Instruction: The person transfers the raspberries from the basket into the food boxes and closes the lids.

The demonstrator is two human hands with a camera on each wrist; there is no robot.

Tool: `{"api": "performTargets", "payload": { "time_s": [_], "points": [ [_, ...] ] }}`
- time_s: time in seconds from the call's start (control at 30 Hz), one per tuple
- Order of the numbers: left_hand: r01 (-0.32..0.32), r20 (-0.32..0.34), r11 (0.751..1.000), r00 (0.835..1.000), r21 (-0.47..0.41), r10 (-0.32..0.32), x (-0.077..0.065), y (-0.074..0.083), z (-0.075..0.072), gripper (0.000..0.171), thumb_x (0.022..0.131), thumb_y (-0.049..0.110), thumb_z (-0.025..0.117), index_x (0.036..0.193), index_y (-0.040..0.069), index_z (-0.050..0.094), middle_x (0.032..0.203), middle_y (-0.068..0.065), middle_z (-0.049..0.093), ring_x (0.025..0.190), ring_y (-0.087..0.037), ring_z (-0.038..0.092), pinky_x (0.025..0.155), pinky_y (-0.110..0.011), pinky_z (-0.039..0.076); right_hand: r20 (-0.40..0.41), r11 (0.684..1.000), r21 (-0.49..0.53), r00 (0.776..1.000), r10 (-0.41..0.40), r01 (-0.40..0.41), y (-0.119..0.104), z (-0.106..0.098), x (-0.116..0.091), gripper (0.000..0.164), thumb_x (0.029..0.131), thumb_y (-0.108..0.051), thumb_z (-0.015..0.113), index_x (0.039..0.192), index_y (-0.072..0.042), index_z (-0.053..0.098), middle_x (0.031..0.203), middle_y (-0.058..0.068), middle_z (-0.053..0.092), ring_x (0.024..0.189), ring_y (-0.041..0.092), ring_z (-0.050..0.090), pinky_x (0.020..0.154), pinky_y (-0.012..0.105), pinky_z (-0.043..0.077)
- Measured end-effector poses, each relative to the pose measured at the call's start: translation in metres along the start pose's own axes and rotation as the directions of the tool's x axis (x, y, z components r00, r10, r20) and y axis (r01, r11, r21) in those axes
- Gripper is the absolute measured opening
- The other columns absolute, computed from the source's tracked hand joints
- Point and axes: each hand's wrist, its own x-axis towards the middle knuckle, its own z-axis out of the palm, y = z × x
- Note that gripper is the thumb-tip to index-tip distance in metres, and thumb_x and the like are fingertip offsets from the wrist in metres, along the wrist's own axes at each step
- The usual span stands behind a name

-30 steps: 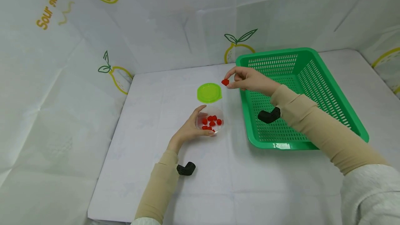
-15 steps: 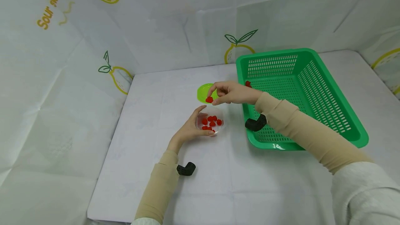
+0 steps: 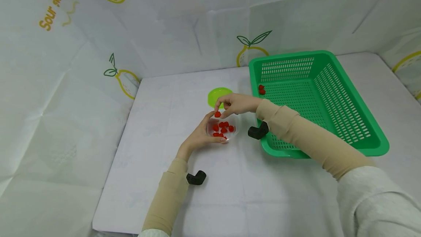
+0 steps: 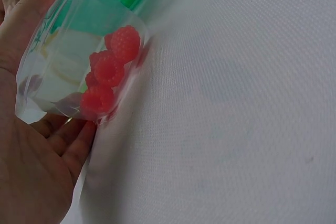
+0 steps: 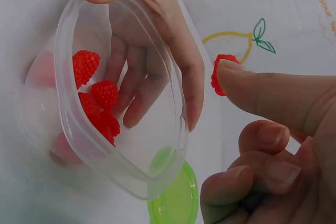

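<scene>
My left hand (image 3: 199, 134) grips a clear plastic tub (image 4: 79, 40) around its side, thumb at the near rim and fingers along the far side. Several red raspberries (image 4: 108, 69) lie on the tub's bottom. Just above the tub's far rim, my right hand (image 3: 236, 104) pinches one raspberry (image 5: 224, 74) between thumb and index finger. The right wrist view shows the other fingers of that hand curled in toward the palm. Behind the tub lies a round lime-green lid (image 3: 214, 96), partly covered by the right hand in the head view.
A large green slotted basket (image 3: 353, 100) stands on the white-covered table (image 3: 164, 127) to the right, under the right forearm. Two raspberries (image 3: 261, 90) lie at its left inner side. A white sheet printed with lemons (image 3: 184, 28) hangs behind the table.
My right hand has moved left and toward me, from the basket's left edge to above the tub, carrying the raspberry. Two raspberries in the basket have come into view. My left hand stays put.
</scene>
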Motion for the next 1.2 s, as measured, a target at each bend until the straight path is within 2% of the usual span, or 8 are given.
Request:
{"api": "performTargets", "payload": {
  "time_s": [0.33,0.57,0.6,0.77,0.83,1.03,1.2],
  "points": [
    [0.017,-0.014,1.000,1.000,0.023,-0.017,0.000,0.000,0.000,0.093,0.065,0.039,0.083,0.137,0.045,0.024,0.137,0.005,0.042,0.130,-0.016,0.037,0.110,-0.052,0.029,0.043,0.995,-0.048,0.995,0.085,-0.083,0.005,0.008,0.010,0.022,0.086,-0.014,0.064,0.107,-0.015,0.060,0.063,0.000,0.038,0.057,0.014,0.036,0.056,0.023,0.030],
    [0.004,-0.013,1.000,1.000,0.011,-0.004,-0.001,0.000,-0.001,0.092,0.066,0.038,0.083,0.136,0.048,0.025,0.137,0.002,0.040,0.131,-0.017,0.034,0.111,-0.054,0.026,0.069,0.993,-0.093,0.994,0.085,-0.079,0.002,0.017,0.015,0.021,0.086,-0.011,0.062,0.107,-0.012,0.060,0.067,-0.001,0.041,0.066,0.014,0.041,0.060,0.022,0.036],
    [0.008,-0.004,1.000,1.000,0.009,-0.008,-0.002,0.004,-0.001,0.092,0.067,0.036,0.083,0.137,0.046,0.025,0.139,0.001,0.039,0.132,-0.018,0.034,0.111,-0.054,0.025,0.069,0.992,-0.094,0.994,0.085,-0.079,0.002,0.018,0.015,0.021,0.086,-0.011,0.061,0.107,-0.011,0.061,0.067,0.000,0.041,0.068,0.015,0.042,0.061,0.022,0.036],
    [0.006,-0.001,1.000,1.000,0.004,-0.006,-0.002,0.004,-0.002,0.091,0.066,0.037,0.083,0.136,0.046,0.026,0.141,0.003,0.037,0.132,-0.017,0.033,0.111,-0.052,0.026,0.064,0.992,-0.087,0.993,0.094,-0.089,0.002,0.020,0.016,0.021,0.087,-0.012,0.059,0.108,-0.011,0.061,0.071,0.000,0.046,0.077,0.022,0.047,0.064,0.023,0.038],
    [-0.003,-0.007,1.000,1.000,-0.001,0.003,0.000,0.000,-0.001,0.091,0.065,0.039,0.083,0.135,0.048,0.027,0.140,0.006,0.037,0.132,-0.016,0.034,0.111,-0.052,0.027,0.065,0.993,-0.085,0.994,0.092,-0.086,0.002,0.019,0.015,0.021,0.088,-0.012,0.059,0.108,-0.011,0.061,0.072,0.001,0.046,0.076,0.022,0.047,0.064,0.023,0.038],
    [-0.014,-0.001,1.000,1.000,-0.008,0.014,-0.001,-0.001,-0.001,0.093,0.065,0.038,0.083,0.138,0.047,0.025,0.144,0.009,0.033,0.134,-0.016,0.032,0.111,-0.054,0.025,0.063,0.993,-0.089,0.994,0.090,-0.084,0.001,0.019,0.015,0.021,0.088,-0.011,0.059,0.109,-0.010,0.062,0.077,0.003,0.045,0.072,0.017,0.043,0.061,0.022,0.036],
    [-0.018,-0.001,1.000,1.000,-0.004,0.018,-0.002,0.000,-0.001,0.095,0.065,0.039,0.083,0.140,0.044,0.024,0.146,0.009,0.031,0.135,-0.016,0.031,0.112,-0.052,0.025,0.062,0.991,-0.087,0.992,0.106,-0.100,-0.002,0.019,0.013,0.023,0.087,-0.014,0.061,0.110,-0.011,0.062,0.075,0.001,0.041,0.070,0.015,0.040,0.059,0.022,0.034]
  ]
}}
